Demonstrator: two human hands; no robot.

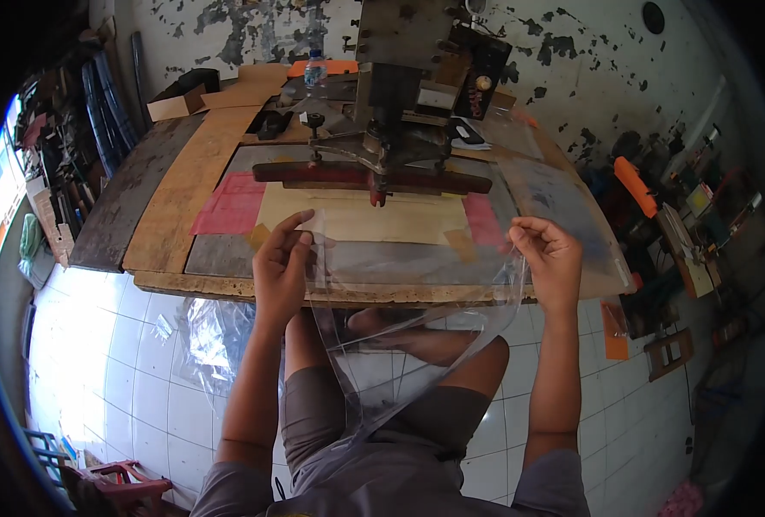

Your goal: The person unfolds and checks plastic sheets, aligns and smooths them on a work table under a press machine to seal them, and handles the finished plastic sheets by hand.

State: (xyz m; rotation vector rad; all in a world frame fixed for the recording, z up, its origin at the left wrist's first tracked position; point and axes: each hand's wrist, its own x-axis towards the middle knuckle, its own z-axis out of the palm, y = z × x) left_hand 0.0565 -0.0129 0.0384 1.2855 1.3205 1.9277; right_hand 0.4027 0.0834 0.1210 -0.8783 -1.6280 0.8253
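A clear plastic sheet [400, 345] hangs between my two hands, in front of the table's edge and over my lap. My left hand [285, 261] pinches its upper left corner. On the other side, my right hand [548, 257] holds the upper right corner between thumb and fingers. Just beyond the sheet, a cream-coloured board [357, 215] lies on the table with pink sheets [230, 204] at its sides and brown tape at its lower corners. Above the board stands a metal press [386, 129] with a red-edged horizontal bar.
The wooden table [193, 283] has a worn front edge. At the back are a water bottle [314, 71] and an open cardboard box [177, 105]. Crumpled clear plastic [219, 336] lies on the tiled floor at left. A red stool [124, 482] stands lower left.
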